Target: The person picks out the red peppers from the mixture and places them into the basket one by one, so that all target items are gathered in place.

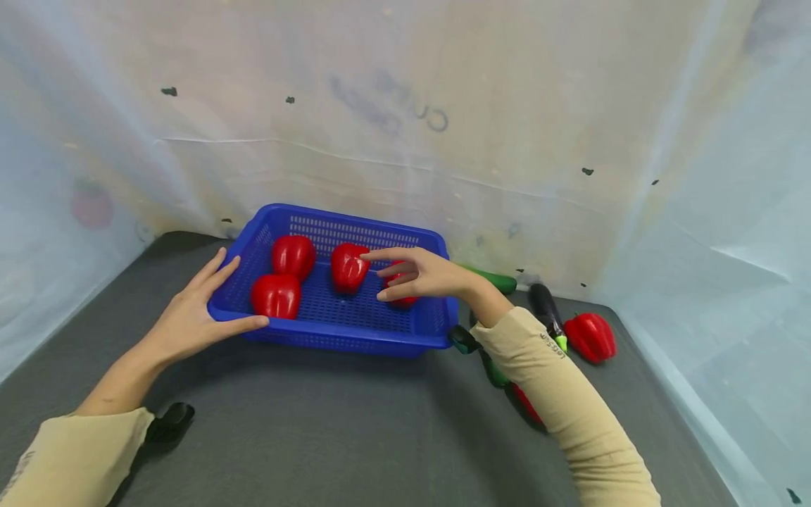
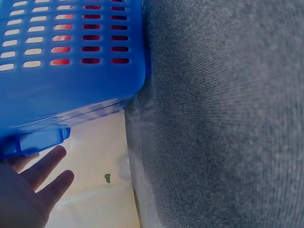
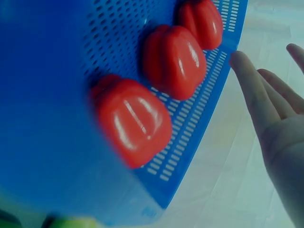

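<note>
A blue perforated basket holds several red bell peppers, two stacked close together at its left. My left hand lies at the basket's left end, thumb along the front rim and fingers spread by the left rim; in the left wrist view the hand is beside the basket's end. Above the basket's right part hovers my right hand, fingers extended and holding nothing, partly covering a red pepper. The right wrist view shows the hand apart from the peppers.
Right of the basket lie a green cucumber, a dark eggplant and a red pepper. Another green vegetable and a red one are partly under the right sleeve. Plastic sheeting hangs behind the grey table.
</note>
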### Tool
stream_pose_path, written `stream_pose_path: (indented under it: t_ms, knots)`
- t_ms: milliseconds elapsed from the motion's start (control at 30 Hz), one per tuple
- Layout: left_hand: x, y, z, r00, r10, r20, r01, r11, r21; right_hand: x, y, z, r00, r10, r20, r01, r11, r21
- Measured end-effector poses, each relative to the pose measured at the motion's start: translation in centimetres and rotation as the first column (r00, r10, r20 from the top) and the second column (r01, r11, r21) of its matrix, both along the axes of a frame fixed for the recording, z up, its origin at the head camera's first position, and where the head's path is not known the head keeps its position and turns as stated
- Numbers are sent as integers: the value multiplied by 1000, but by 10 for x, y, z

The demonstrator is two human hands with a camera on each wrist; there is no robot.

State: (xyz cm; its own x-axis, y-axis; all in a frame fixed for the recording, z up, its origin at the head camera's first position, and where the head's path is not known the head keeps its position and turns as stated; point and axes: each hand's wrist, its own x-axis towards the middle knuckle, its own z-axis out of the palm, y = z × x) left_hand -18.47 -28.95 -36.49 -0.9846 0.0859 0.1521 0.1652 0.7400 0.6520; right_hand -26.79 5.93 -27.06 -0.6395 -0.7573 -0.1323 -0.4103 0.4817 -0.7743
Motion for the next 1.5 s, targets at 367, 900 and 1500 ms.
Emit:
stream_pose_path:
  t_ms: [367,900,1500]
  knots:
    - [-1,-1,-1,1000,-9,3,9,1000,-3,6,32,-1,1000,0,-25,-1,999,-51]
    - [-1,-2,1,1000,-11,1,11,1000,-1,14,79,-10,988,-39,-148,31,998,-57]
    - [-3,-4,-1,1000,-17,-5,17,1000,-9,40,147,-22,955,-161,-251,159,987,-29]
